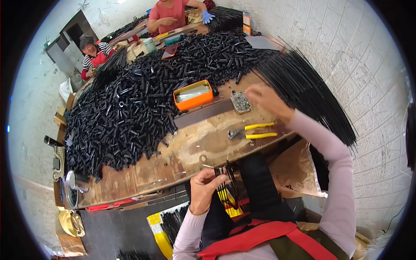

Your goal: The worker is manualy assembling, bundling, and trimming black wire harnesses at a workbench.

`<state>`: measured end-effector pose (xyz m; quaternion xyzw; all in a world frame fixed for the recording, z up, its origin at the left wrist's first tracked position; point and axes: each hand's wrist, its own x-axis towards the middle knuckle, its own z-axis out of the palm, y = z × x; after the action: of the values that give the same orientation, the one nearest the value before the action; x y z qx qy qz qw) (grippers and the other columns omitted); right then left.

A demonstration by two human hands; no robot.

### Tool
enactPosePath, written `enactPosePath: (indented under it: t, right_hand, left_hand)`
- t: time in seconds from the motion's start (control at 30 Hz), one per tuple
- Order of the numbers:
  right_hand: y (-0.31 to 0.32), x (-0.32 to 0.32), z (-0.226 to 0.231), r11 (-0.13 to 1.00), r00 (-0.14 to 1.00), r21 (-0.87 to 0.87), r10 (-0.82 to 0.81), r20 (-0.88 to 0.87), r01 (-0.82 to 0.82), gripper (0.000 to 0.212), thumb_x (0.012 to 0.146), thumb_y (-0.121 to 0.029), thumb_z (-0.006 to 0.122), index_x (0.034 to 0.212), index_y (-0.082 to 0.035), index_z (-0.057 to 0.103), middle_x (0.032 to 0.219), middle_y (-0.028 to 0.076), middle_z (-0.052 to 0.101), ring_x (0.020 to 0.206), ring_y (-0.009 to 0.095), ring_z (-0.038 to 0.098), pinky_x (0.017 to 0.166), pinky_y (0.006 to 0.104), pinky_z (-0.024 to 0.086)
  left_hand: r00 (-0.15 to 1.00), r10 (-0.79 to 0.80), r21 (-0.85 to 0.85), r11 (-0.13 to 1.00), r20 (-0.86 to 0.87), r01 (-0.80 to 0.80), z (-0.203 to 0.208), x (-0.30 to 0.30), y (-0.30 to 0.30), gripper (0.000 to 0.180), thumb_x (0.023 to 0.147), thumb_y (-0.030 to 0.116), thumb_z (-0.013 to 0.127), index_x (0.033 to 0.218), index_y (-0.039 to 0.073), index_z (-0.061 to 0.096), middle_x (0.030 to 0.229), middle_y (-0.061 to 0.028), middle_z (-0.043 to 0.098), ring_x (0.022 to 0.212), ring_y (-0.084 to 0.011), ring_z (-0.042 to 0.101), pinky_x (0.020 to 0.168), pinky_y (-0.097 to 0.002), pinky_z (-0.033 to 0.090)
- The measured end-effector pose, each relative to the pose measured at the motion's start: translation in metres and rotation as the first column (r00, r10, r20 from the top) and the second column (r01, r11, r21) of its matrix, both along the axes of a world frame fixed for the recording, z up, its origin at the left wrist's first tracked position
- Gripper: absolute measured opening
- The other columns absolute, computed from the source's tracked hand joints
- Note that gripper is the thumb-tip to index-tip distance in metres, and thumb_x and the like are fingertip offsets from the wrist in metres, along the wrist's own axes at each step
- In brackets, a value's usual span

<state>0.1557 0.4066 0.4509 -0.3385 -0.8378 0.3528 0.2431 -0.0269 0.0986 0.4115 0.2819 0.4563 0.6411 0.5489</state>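
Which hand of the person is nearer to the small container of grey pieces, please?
Right: the right hand is just to the right of the small container; the left hand is farther away, by the near edge of the table.

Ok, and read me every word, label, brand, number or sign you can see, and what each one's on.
No text reads clearly here.
Brown sack: faint marks, too blurred to read.
Orange-and-white upright box: any print is too small to read.
Orange-sided container and yellow-handled pliers: no readable lettering.
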Motion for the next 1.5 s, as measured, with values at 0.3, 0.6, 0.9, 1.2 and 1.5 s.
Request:
enactPosePath:
  t: [0.3,0.6,0.9,1.2,1.5]
  right_hand:
    - [0.183,-0.018,-0.072,0.712,0.974,0.698,-0.202,0.106,0.072,0.019,0.079,-0.001,0.062,0.098,0.001,0.064,0.098,0.017,0.063,0.09,0.037,0.061,0.081,0.0399,0.05]
    - [0.172,-0.009,-0.061,0.895,0.981,0.43,-0.174,0.085,0.121,0.017,0.077,-0.007,0.071,0.092,0.001,0.071,0.086,0.019,0.07,0.08,0.032,0.068,0.072,0.0382,0.054]
    - [-0.036,-0.006,0.018,0.901,0.937,-0.371,0.098,-0.334,-0.226,0.024,0.086,-0.012,0.073,0.107,-0.003,0.065,0.098,0.002,0.068,0.09,0.009,0.062,0.082,0.0259,0.05]
    - [-0.175,0.051,0.074,0.717,0.893,-0.533,0.338,-0.298,-0.449,0.017,0.088,-0.009,0.069,0.102,-0.002,0.065,0.104,0.004,0.068,0.101,0.013,0.061,0.095,0.0291,0.046]
    - [-0.198,0.058,0.071,0.771,0.893,-0.453,0.358,-0.272,-0.448,0.017,0.092,-0.012,0.065,0.104,-0.001,0.067,0.105,0.005,0.068,0.101,0.012,0.062,0.095,0.0287,0.046]
  left_hand:
    - [0.989,-0.123,-0.034,0.991,0.083,0.126,-0.013,-0.001,0.01,0.015,0.082,-0.007,0.072,0.096,-0.004,0.067,0.1,-0.013,0.07,0.085,-0.0243,0.071,0.082,-0.0356,0.058]
    - [0.989,-0.146,-0.009,0.989,0.017,0.146,-0.008,0.019,-0.001,0.013,0.084,-0.003,0.072,0.095,-0.003,0.066,0.099,-0.0113,0.069,0.087,-0.0223,0.07,0.082,-0.0344,0.057]
    - [0.994,-0.099,-0.083,0.992,-0.056,0.094,0.024,0.036,-0.022,0.021,0.084,0.002,0.07,0.104,0.001,0.066,0.087,0.0025,0.062,0.079,-0.0062,0.057,0.075,-0.0217,0.046]
    - [0.946,-0.295,0.105,0.945,-0.137,0.31,0.06,0.059,-0.019,0.036,0.091,0.005,0.066,0.126,-0.003,0.059,0.106,-0.0067,0.067,0.087,-0.0132,0.066,0.081,-0.0275,0.055]
    - [0.953,-0.266,0.12,0.951,-0.146,0.284,0.065,0.068,-0.044,0.03,0.094,0.004,0.062,0.124,-0.002,0.061,0.118,-0.006,0.065,0.095,-0.0093,0.06,0.081,-0.0278,0.057]
